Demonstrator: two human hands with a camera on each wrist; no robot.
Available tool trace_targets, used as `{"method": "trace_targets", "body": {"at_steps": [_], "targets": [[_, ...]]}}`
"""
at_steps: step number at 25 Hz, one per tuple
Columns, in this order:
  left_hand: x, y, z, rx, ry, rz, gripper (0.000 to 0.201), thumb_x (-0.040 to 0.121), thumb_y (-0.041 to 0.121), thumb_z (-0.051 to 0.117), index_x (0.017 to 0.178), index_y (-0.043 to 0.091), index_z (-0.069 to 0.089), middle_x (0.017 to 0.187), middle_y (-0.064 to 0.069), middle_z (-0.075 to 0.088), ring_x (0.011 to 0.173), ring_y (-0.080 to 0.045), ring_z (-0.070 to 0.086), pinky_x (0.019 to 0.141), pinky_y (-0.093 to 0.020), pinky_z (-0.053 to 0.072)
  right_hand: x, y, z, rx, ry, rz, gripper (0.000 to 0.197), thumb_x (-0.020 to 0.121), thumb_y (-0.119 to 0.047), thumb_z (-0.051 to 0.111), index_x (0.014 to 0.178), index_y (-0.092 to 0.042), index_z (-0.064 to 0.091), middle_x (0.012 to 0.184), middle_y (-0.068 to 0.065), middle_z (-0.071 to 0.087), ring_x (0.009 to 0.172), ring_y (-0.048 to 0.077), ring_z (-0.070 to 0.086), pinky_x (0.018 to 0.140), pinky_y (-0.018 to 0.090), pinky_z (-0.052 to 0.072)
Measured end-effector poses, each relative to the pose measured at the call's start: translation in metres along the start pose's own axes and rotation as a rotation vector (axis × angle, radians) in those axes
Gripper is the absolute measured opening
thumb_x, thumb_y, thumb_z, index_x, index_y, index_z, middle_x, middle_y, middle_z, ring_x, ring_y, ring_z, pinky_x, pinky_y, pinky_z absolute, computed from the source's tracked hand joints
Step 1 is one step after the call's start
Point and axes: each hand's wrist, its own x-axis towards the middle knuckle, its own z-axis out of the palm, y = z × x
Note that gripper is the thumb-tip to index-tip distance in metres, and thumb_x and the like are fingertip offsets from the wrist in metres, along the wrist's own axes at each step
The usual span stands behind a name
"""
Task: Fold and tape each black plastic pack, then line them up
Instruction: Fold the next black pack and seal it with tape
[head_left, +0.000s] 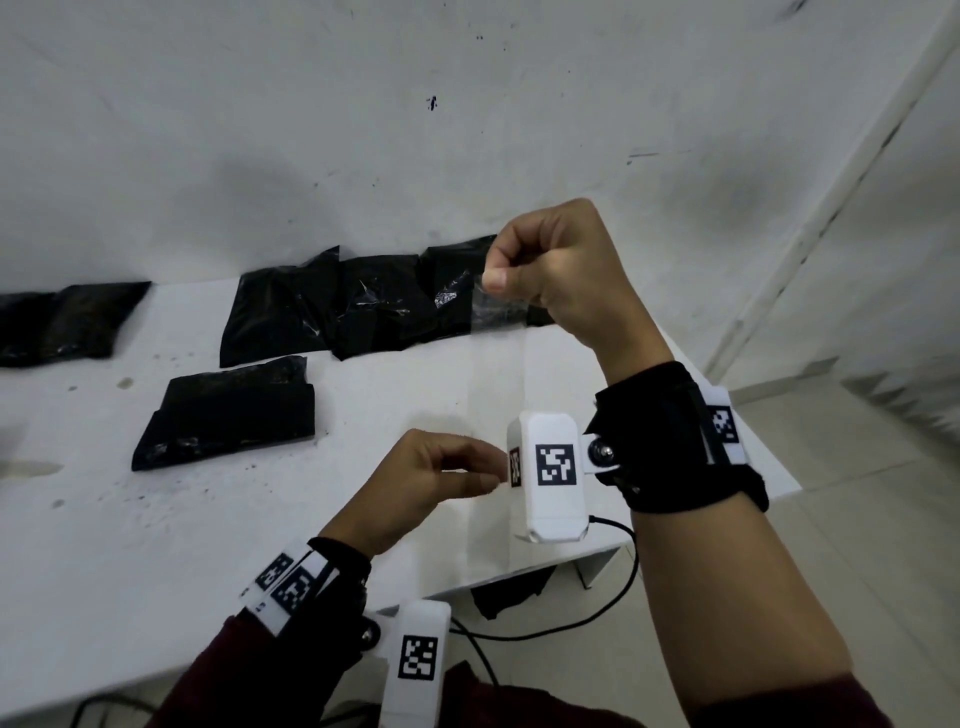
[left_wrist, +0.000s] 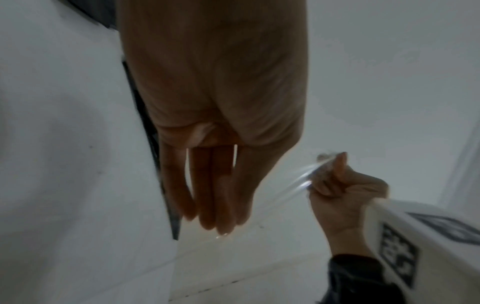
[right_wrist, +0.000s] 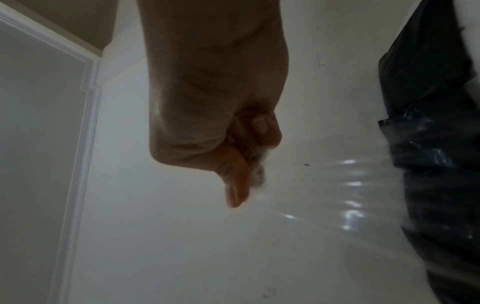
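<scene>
Two hands are stretching a strip of clear tape (left_wrist: 293, 193) in the air above the white table (head_left: 415, 374). Right hand (head_left: 561, 275) is fisted, thumb pinching the top end; left hand (head_left: 431, 478) has its fingers curled, looks like it pinches the lower end, though the wrist camera hides that bit. One folded pack (head_left: 228, 415) lies flat nearby, more packs (head_left: 358, 301) sit against the wall. Tape is probably feather-light, floppy and sticky, so keep it taut by the ends; packs look soft and slippery, best pressed on the fold
</scene>
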Motion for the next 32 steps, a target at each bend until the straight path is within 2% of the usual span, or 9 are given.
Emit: {"method": "trace_targets", "body": {"at_steps": [2, 4, 7, 11, 14, 18, 23, 29, 32], "targets": [[-0.004, -0.022, -0.003, 0.015, 0.041, -0.079, 0.035, 0.067, 0.003, 0.073, 0.102, 0.004, 0.069, 0.097, -0.013, 0.072, 0.094, -0.024, 0.067, 0.078, -0.026, 0.053, 0.001, -0.003, 0.001, -0.054, 0.012, -0.012, 0.027, 0.070, 0.012, 0.068, 0.054, -0.008, 0.059, 0.041, -0.013, 0.054, 0.040, -0.002, 0.049, 0.046, 0.007, 0.036], [-0.008, -0.044, -0.004, 0.188, 0.017, -0.183, 0.025, 0.071, 0.003, 0.075, 0.096, 0.007, 0.073, 0.094, -0.007, 0.073, 0.093, -0.022, 0.068, 0.082, -0.028, 0.053, 0.003, -0.005, 0.004, -0.114, 0.028, -0.014, 0.020, 0.070, 0.009, 0.071, 0.057, -0.004, 0.062, 0.041, -0.015, 0.055, 0.042, -0.003, 0.050, 0.048, 0.008, 0.038], [-0.014, -0.058, -0.005, 0.243, 0.015, -0.287, 0.007, 0.074, 0.004, 0.075, 0.076, 0.011, 0.075, 0.074, -0.007, 0.071, 0.072, -0.017, 0.064, 0.072, -0.027, 0.052, 0.005, -0.005, 0.008, -0.171, 0.071, 0.016, 0.017, 0.071, 0.008, 0.070, 0.059, -0.002, 0.063, 0.039, -0.018, 0.053, 0.041, -0.006, 0.050, 0.048, 0.005, 0.036], [-0.019, -0.053, -0.001, 0.324, -0.012, -0.265, 0.007, 0.073, 0.004, 0.075, 0.070, 0.010, 0.075, 0.073, -0.012, 0.071, 0.068, -0.013, 0.061, 0.070, -0.025, 0.050, 0.013, -0.004, 0.016, -0.276, 0.108, 0.097, 0.021, 0.073, 0.003, 0.070, 0.057, -0.007, 0.061, 0.038, -0.016, 0.051, 0.039, -0.007, 0.049, 0.045, 0.004, 0.033], [-0.024, -0.050, 0.007, 0.419, -0.023, -0.208, 0.003, 0.072, 0.005, 0.076, 0.073, 0.007, 0.076, 0.079, -0.013, 0.073, 0.072, -0.011, 0.065, 0.075, -0.024, 0.052, 0.019, 0.001, 0.023, -0.372, 0.102, 0.141, 0.016, 0.074, -0.002, 0.071, 0.060, -0.007, 0.064, 0.049, -0.012, 0.053, 0.045, -0.003, 0.050, 0.053, 0.014, 0.038], [-0.025, -0.048, 0.008, 0.458, -0.065, -0.198, 0.005, 0.073, 0.003, 0.074, 0.077, 0.001, 0.075, 0.080, -0.012, 0.073, 0.077, -0.015, 0.067, 0.078, -0.029, 0.053, 0.023, 0.016, 0.021, -0.397, 0.137, 0.200, 0.014, 0.074, -0.004, 0.071, 0.062, -0.002, 0.065, 0.044, -0.015, 0.052, 0.039, -0.004, 0.049, 0.055, 0.017, 0.039], [-0.021, -0.048, 0.008, 0.433, -0.145, -0.224, 0.013, 0.072, 0.002, 0.072, 0.068, 0.014, 0.076, 0.076, -0.006, 0.074, 0.072, -0.010, 0.067, 0.070, -0.019, 0.051, 0.025, 0.036, 0.020, -0.385, 0.181, 0.239, 0.010, 0.073, -0.004, 0.070, 0.064, -0.003, 0.068, 0.038, -0.017, 0.052, 0.041, -0.005, 0.051, 0.057, 0.019, 0.040], [-0.012, -0.054, 0.008, 0.426, -0.226, -0.323, 0.008, 0.071, 0.003, 0.074, 0.079, 0.000, 0.075, 0.075, -0.001, 0.073, 0.067, -0.001, 0.065, 0.068, -0.011, 0.046, 0.025, 0.056, 0.024, -0.344, 0.124, 0.258, 0.015, 0.077, -0.002, 0.068, 0.062, 0.000, 0.064, 0.056, -0.012, 0.056, 0.055, -0.004, 0.052, 0.061, 0.019, 0.044], [-0.013, -0.051, 0.015, 0.298, -0.354, -0.369, 0.009, 0.072, 0.002, 0.074, 0.078, -0.004, 0.073, 0.078, -0.009, 0.074, 0.070, -0.004, 0.065, 0.075, -0.015, 0.047, 0.025, 0.066, 0.028, -0.333, 0.121, 0.273, 0.013, 0.078, -0.003, 0.067, 0.069, 0.007, 0.066, 0.059, -0.010, 0.057, 0.058, -0.004, 0.051, 0.062, 0.019, 0.043]]}}
